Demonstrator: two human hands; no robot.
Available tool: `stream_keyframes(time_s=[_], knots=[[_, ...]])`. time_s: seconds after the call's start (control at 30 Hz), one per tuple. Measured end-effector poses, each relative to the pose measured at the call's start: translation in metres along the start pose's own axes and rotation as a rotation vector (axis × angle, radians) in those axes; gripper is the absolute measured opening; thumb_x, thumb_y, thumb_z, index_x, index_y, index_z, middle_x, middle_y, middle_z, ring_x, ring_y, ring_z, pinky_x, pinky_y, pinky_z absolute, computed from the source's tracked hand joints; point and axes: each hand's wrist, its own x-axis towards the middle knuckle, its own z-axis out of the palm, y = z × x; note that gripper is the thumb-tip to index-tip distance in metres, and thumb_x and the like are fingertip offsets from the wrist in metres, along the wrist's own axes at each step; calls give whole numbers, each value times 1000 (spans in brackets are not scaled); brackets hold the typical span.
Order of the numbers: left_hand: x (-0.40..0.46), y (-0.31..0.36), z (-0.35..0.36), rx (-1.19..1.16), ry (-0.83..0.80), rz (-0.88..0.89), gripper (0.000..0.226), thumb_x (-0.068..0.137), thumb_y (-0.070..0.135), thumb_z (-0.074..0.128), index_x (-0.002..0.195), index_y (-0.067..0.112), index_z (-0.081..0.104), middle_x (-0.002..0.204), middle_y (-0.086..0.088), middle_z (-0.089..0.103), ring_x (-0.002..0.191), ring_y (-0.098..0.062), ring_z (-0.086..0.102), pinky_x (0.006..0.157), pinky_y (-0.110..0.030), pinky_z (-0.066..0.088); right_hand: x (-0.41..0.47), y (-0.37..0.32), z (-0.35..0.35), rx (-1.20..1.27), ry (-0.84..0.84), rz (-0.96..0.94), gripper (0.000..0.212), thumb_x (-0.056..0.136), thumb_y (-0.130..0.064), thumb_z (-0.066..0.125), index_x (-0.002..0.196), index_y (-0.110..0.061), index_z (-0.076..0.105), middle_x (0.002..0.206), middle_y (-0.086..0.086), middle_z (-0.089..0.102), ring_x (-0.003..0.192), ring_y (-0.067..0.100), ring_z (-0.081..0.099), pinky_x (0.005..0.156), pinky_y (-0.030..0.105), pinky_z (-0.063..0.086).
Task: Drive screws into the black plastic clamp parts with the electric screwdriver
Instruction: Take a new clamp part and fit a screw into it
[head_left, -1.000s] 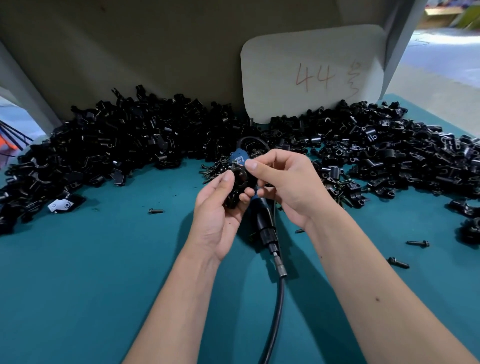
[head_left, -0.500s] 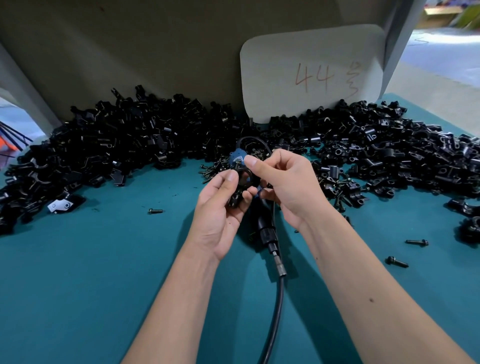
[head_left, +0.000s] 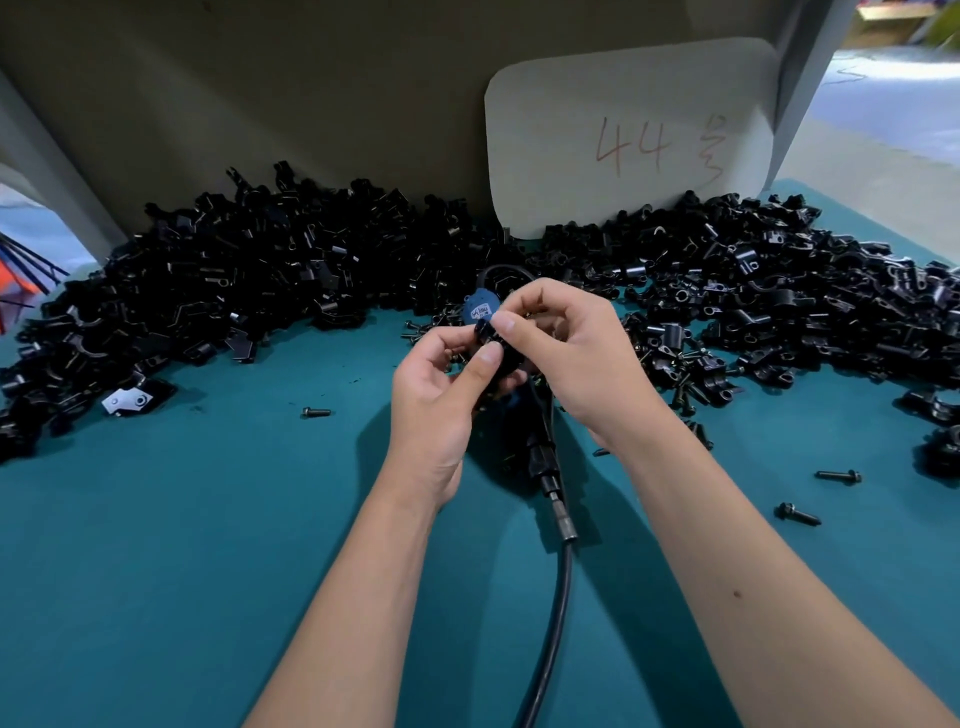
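My left hand (head_left: 441, 384) pinches a small black clamp part (head_left: 493, 343) between thumb and fingers at the centre of the view. My right hand (head_left: 576, 358) meets it from the right, its fingertips curled onto the same part. Behind and under both hands lies the electric screwdriver (head_left: 540, 452); its blue labelled end (head_left: 480, 309) shows above my fingers and its black cable (head_left: 558, 597) runs toward me. A screw between my fingers cannot be made out.
Large heaps of black clamp parts lie at the left (head_left: 234, 280) and at the right (head_left: 769, 291) on the teal table (head_left: 156, 545). Loose screws lie at the left (head_left: 316, 412) and right (head_left: 839, 475). A white card (head_left: 628, 135) marked 44 leans on the back wall.
Both hands have stayed in place; my fingers have closed more tightly around the clamp part, and my left thumb has shifted over it.
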Motion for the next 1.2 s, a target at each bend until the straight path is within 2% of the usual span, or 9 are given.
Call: stream_keyframes(time_s=[0.1, 0.3, 0.4, 0.5, 0.63, 0.7, 0.83, 1.0, 1.2], knots=[[1, -1, -4, 67, 1, 31, 22, 90, 13, 77, 108, 6, 66, 109, -14, 73, 90, -23, 74, 79, -33, 60, 0, 2, -1, -144, -2, -68, 14, 97, -14, 72, 85, -11, 67, 75, -6, 64, 69, 6, 54, 66, 20, 47], [0, 0, -8, 189, -14, 43, 14, 95, 6, 72, 108, 9, 69, 96, -5, 78, 80, -22, 75, 76, -31, 61, -2, -3, 1, -322, 10, -143, 28, 98, -18, 71, 80, -2, 58, 76, 3, 58, 69, 6, 50, 66, 18, 43], [-1, 4, -7, 245, -48, 68, 19, 92, 7, 74, 95, 25, 73, 90, -4, 78, 76, -19, 75, 74, -27, 60, 0, -1, 5, -527, 20, -202, 39, 102, -25, 66, 69, -11, 52, 72, -1, 46, 73, 18, 45, 70, 28, 32], [-1, 6, -7, 277, -85, 95, 17, 92, 2, 74, 100, 16, 70, 94, 3, 77, 81, -13, 75, 74, -23, 60, 4, 2, 8, -654, 36, -197, 48, 106, -37, 57, 59, -30, 46, 71, -1, 42, 80, 23, 45, 72, 30, 27], [0, 7, -9, 313, -67, 89, 17, 92, 3, 75, 105, 11, 70, 99, -7, 76, 84, -19, 76, 76, -29, 62, 1, 1, 12, -580, 146, -145, 68, 101, -63, 45, 49, -20, 38, 52, -4, 40, 57, 13, 43, 56, 29, 33], [2, 6, -9, 269, 3, 62, 13, 94, 4, 72, 105, 8, 68, 97, -4, 76, 83, -23, 75, 77, -32, 62, 1, -1, 13, -506, 205, -84, 77, 101, -71, 34, 53, -10, 37, 50, 8, 42, 50, 23, 41, 54, 38, 37], [8, 10, -11, 0, 233, -71, 4, 102, 9, 61, 99, 9, 63, 92, -7, 72, 73, -19, 70, 66, -21, 55, -2, 5, 10, -866, 154, 87, 51, 100, -63, 49, 84, -15, 50, 73, -1, 58, 68, 26, 56, 60, 38, 39], [9, 19, -17, -487, 365, -287, 13, 101, 13, 57, 91, 7, 53, 85, -11, 57, 61, -22, 59, 50, -20, 45, -8, 6, 26, -1161, 39, 220, 66, 80, -68, 75, 100, -16, 40, 87, 0, 51, 75, 28, 49, 61, 35, 36], [11, 21, -15, -333, 259, -302, 27, 103, 31, 61, 86, 13, 50, 75, -4, 58, 52, -11, 41, 39, -16, 28, 0, 2, 2, -719, 35, 283, 34, 85, -50, 80, 80, -18, 70, 64, -2, 66, 56, 14, 59, 50, 28, 41]])
